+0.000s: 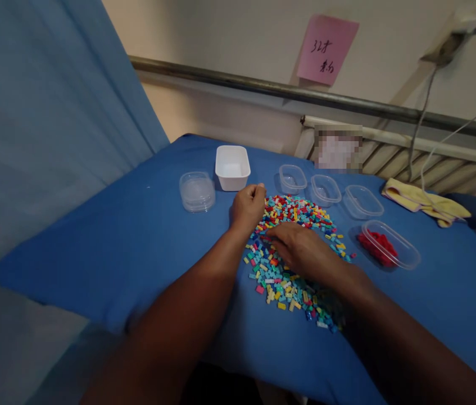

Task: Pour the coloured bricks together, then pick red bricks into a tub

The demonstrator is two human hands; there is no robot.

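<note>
**Right fingertips down among the bricks, left hand curled at the edge**

The bricks [290, 211] lie loose on the blue sheet [128, 236], in a spread running from the far side, between my hands and the row of tubs, back towards me. They sit thickest at the far end and scatter nearer my body. Single bricks point every way, so I find no shared long axis.

My right hand [305, 247] is the nearer one: it reaches in from the right over the middle of the spread, palm down, fingertips pointing left with bricks right beneath them. Those fingers are drawn together, and a red brick [266, 237] shows by the tips; I can't tell whether I have hold of it.

My left hand [248, 207] is at the spread's far left edge, just beside the white tub [232, 183]. Its fingers are curled in, thumb side up; whether anything is inside, I can't tell.

Off to my right, red bits [377, 247] sit in a see-through tub [408, 253], well apart from my left hand. A yellow cloth [425, 202] lies beyond it.
</note>
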